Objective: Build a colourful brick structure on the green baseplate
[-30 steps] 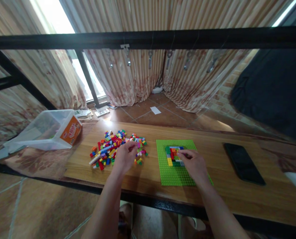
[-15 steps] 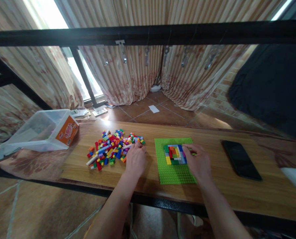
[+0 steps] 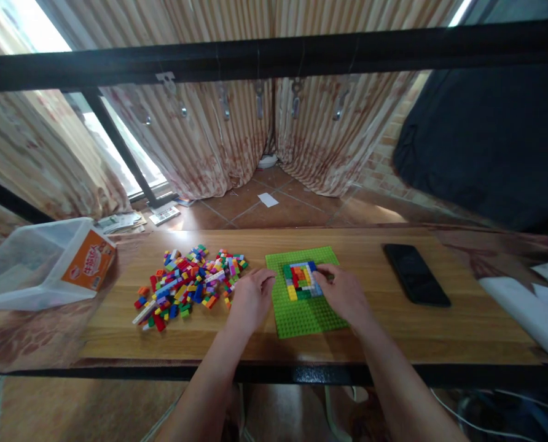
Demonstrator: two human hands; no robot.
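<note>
A green studded baseplate (image 3: 308, 319) lies on the wooden table, bearing a low, roughly square layer of coloured toy bricks (image 3: 300, 279). My right hand (image 3: 345, 293) reaches over the plate from the right. Its thumb and index finger are bent together at the right edge of the bricks; whether a brick is between them is hidden. My left hand (image 3: 252, 299) hovers by the plate's left edge with its fingertips pinched; what they hold, if anything, I cannot make out. Left of that hand spreads a loose pile of mixed bricks (image 3: 182, 285).
A black phone (image 3: 416, 274) rests to the right of the plate. At the far left stands a clear plastic bin (image 3: 29, 264) with an orange label. A dark metal bar (image 3: 255, 58) crosses beyond the table, with curtains (image 3: 186, 141) behind it.
My view has turned right, so the scene sits further left. My left hand has come away from the brick pile to the plate's left edge. My right hand stays at the bricks' right side.
</note>
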